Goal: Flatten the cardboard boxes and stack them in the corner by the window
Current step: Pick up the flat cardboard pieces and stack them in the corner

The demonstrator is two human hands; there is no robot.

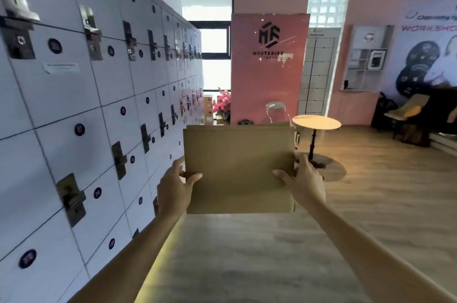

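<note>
A flattened brown cardboard box [238, 169] is held upright in front of me at chest height, above the floor. My left hand [174, 187] grips its left edge, thumb on the near face. My right hand [303, 182] grips its right edge the same way. A thin second layer of cardboard shows along the top edge. Far ahead, a window [214, 55] lights the end of the aisle, with a cardboard box [207, 107] standing near it.
A wall of white lockers [86, 104] runs along my left. A pink pillar with a logo [269, 65] stands ahead. A small round table [316, 123] and a clear chair [278, 111] sit to the right. Red flowers [222, 103] are by the window. The floor [247, 253] stretches ahead.
</note>
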